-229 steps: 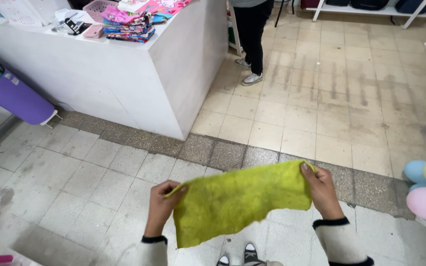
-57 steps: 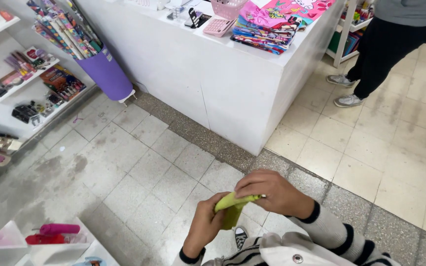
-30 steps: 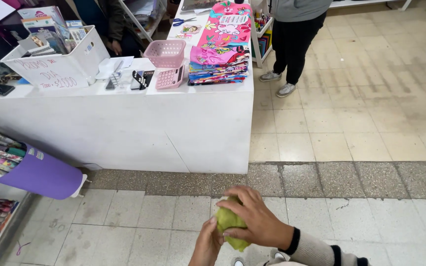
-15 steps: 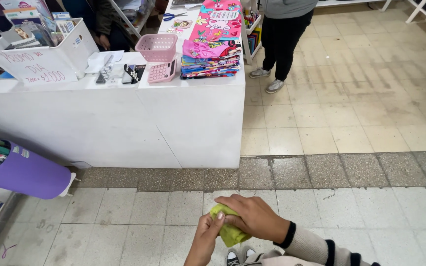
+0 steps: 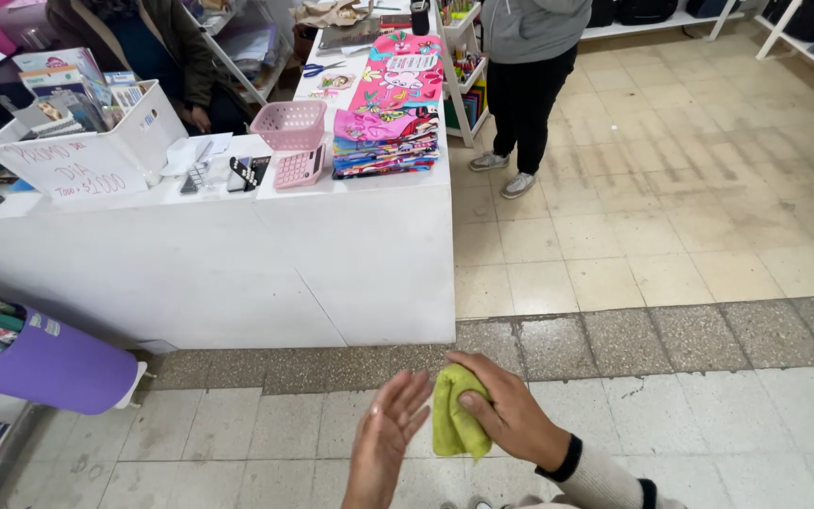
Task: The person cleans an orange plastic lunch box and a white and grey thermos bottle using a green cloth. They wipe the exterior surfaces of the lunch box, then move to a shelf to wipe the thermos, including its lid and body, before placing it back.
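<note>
White counter [image 5: 332, 254] with pink basket [image 5: 290, 124], calculator [image 5: 300, 168]

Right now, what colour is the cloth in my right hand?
Yellow-green cloth, bunched up; head view.

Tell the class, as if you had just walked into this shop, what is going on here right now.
A person standing on the tiled floor holds a bunched-up yellow-green cloth in the right hand, which grips it with thumb and fingers. The left hand is open, palm towards the cloth, just beside it and holding nothing. Ahead stands a white counter with a pink basket, a pink calculator and a stack of colourful folded items. Another person in dark trousers stands beyond the counter.
</note>
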